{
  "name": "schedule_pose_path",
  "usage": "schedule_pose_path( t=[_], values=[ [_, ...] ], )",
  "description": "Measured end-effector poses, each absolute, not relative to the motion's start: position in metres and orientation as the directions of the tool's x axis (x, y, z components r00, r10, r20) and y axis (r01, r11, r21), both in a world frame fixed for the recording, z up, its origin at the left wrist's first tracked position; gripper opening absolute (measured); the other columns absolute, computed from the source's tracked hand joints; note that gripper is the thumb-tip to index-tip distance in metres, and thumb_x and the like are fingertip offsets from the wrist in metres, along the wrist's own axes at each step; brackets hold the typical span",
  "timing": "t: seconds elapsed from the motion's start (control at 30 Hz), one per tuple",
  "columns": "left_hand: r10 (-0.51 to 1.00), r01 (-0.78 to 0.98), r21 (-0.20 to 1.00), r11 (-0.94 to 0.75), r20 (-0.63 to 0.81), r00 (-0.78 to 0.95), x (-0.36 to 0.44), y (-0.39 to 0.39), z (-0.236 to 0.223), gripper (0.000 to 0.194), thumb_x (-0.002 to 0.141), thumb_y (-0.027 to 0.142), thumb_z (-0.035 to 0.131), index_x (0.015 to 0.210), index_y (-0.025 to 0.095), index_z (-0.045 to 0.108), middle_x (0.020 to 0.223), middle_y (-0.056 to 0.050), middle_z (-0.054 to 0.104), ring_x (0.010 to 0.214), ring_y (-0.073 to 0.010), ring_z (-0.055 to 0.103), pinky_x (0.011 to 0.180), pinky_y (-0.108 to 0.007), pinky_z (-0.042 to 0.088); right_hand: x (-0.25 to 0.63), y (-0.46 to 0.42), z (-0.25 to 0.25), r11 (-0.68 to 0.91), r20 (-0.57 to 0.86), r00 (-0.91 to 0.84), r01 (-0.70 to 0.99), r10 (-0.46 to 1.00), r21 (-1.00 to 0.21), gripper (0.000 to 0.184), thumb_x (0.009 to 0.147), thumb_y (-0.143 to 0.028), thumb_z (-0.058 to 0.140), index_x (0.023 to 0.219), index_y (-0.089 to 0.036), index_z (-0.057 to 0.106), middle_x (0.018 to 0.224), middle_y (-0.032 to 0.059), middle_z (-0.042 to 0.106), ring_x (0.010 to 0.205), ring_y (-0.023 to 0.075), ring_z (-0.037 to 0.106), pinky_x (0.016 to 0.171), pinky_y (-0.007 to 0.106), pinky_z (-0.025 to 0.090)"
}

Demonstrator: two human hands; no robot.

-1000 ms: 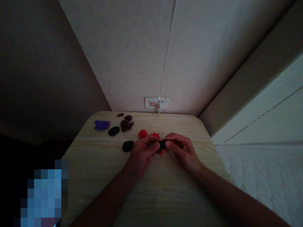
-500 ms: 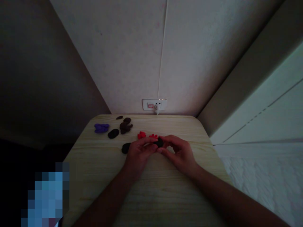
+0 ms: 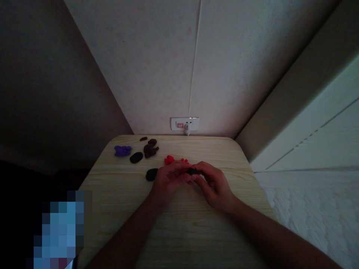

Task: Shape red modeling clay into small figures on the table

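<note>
Between the fingertips of both hands is a small black piece of modelling clay (image 3: 193,171). My left hand (image 3: 169,181) pinches it from the left, and my right hand (image 3: 213,182) grips it from the right with thumb and fingers. Just behind my left fingers lie red clay pieces (image 3: 169,160), partly covered by the hand. Beside my left hand rests a black clay lump (image 3: 152,175). Farther back on the left are a flat black clay oval (image 3: 136,157), a dark brown clay shape (image 3: 150,150) with smaller brown bits, and a purple clay lump (image 3: 122,151).
The pale wooden table (image 3: 179,231) stands against a papered wall. A white wall socket (image 3: 184,124) with a plug in it sits just above the table's back edge. A light cabinet (image 3: 314,123) rises at the right; a blurred-out bluish patch is at lower left.
The black clay between my hands has turned and now looks flatter, lying more sideways. Both hands have shifted only slightly; the whole view has moved a little.
</note>
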State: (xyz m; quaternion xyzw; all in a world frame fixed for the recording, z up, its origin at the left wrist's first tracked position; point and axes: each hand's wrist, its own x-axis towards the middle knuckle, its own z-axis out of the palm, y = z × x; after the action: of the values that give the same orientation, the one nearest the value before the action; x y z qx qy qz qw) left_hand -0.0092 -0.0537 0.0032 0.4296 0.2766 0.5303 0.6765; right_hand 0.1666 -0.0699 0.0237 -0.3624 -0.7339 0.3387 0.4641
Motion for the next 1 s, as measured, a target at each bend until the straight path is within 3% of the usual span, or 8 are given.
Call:
schedule_pose_path(
  t=[0.27,0.4,0.53,0.8,1.0],
  values=[
    [0.944,-0.440,0.898,-0.001,0.146,0.295,-0.008,-0.055,0.008,0.023,0.075,0.021,0.083,0.097,0.024,0.080,0.098,-0.005,0.073,0.088,-0.0174,0.070,0.074,-0.028,0.060,0.164,-0.070,0.026,0.524,0.435,-0.332,0.261,0.837,-0.810,0.011,0.099,-0.022,0.055,0.095,-0.020,0.065,0.081,0.0036,0.062,0.075,0.0173,0.056,0.070,0.029,0.045],
    [0.950,-0.418,0.908,-0.006,0.136,0.282,-0.007,-0.054,0.008,0.019,0.073,0.021,0.085,0.091,0.022,0.080,0.089,-0.003,0.073,0.079,-0.0160,0.070,0.068,-0.027,0.060,0.165,-0.070,0.026,0.537,0.441,-0.340,0.274,0.830,-0.798,0.014,0.100,-0.023,0.054,0.090,-0.019,0.065,0.079,0.0035,0.062,0.073,0.0169,0.056,0.069,0.029,0.044],
    [0.943,-0.405,0.914,0.029,0.110,0.316,-0.009,-0.053,0.003,0.021,0.076,0.024,0.083,0.095,0.021,0.078,0.086,-0.004,0.075,0.072,-0.0153,0.070,0.068,-0.028,0.059,0.167,-0.071,0.025,0.537,0.440,-0.331,0.312,0.835,-0.784,0.018,0.099,-0.024,0.055,0.086,-0.019,0.066,0.076,0.0033,0.061,0.069,0.0158,0.055,0.065,0.028,0.043],
    [0.936,-0.469,0.867,0.171,0.006,0.353,-0.008,-0.055,0.004,0.034,0.075,0.035,0.084,0.104,0.018,0.077,0.095,-0.007,0.076,0.081,-0.0180,0.071,0.076,-0.031,0.059,0.169,-0.066,0.022,0.474,0.417,-0.237,0.301,0.877,-0.827,0.031,0.094,-0.039,0.066,0.071,-0.019,0.064,0.067,0.0009,0.063,0.061,0.0131,0.057,0.060,0.025,0.044],
    [0.906,-0.471,0.846,0.250,-0.033,0.422,-0.005,-0.058,0.011,0.028,0.076,0.031,0.083,0.097,0.016,0.075,0.089,-0.005,0.072,0.075,-0.0155,0.068,0.075,-0.031,0.058,0.169,-0.065,0.026,0.527,0.471,-0.240,0.303,0.849,-0.794,0.040,0.093,-0.044,0.068,0.063,-0.019,0.058,0.061,0.0002,0.062,0.057,0.0128,0.056,0.056,0.025,0.043]
  ],
)
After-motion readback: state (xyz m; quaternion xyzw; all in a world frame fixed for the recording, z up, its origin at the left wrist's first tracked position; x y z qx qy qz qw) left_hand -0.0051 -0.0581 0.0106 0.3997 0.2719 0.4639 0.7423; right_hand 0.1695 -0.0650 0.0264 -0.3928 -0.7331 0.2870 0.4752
